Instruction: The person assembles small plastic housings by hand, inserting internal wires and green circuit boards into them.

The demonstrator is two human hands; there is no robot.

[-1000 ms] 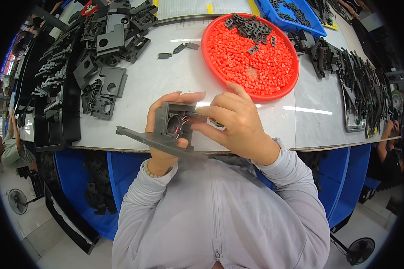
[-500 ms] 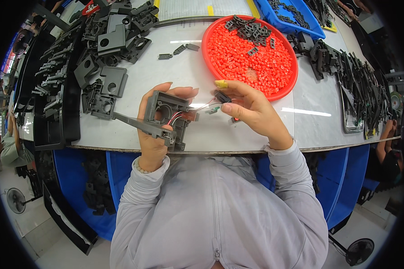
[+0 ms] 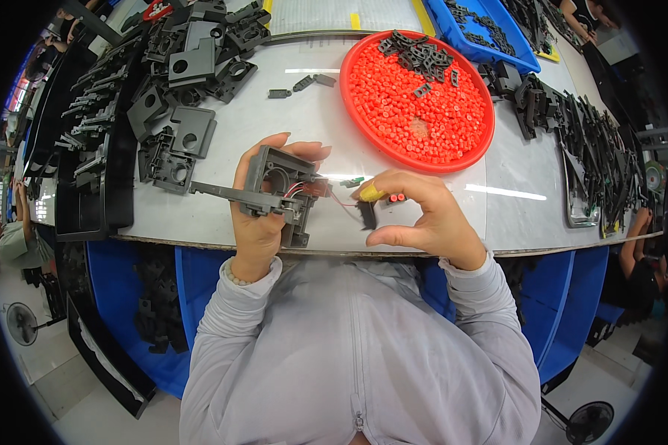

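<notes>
My left hand (image 3: 258,230) is closed around a dark grey plastic housing (image 3: 254,174) with a round opening and a long arm sticking out to the left. Thin red and white wires (image 3: 295,188) run inside it, and a few lead out to a small black part (image 3: 368,215). That part is slightly blurred, just under the yellow-covered fingertip of my right hand (image 3: 434,219). The right thumb is spread away from that finger, with a gap between thumb and part. Two small red caps (image 3: 398,198) and a small green-and-grey piece (image 3: 352,182) lie beside my right fingers.
Beyond my hands stands a round red tray (image 3: 364,137) of small red caps and dark clips. Grey housings (image 3: 193,59) are piled at left, beside a black bin (image 3: 119,215). Three small dark pieces (image 3: 303,83) lie mid-table. A blue tray (image 3: 523,59) and dark strips (image 3: 601,148) are at right.
My right hand has come down toward the table edge with the small black part, and its thumb has parted from it. The left hand still holds the housing, tilted slightly differently.
</notes>
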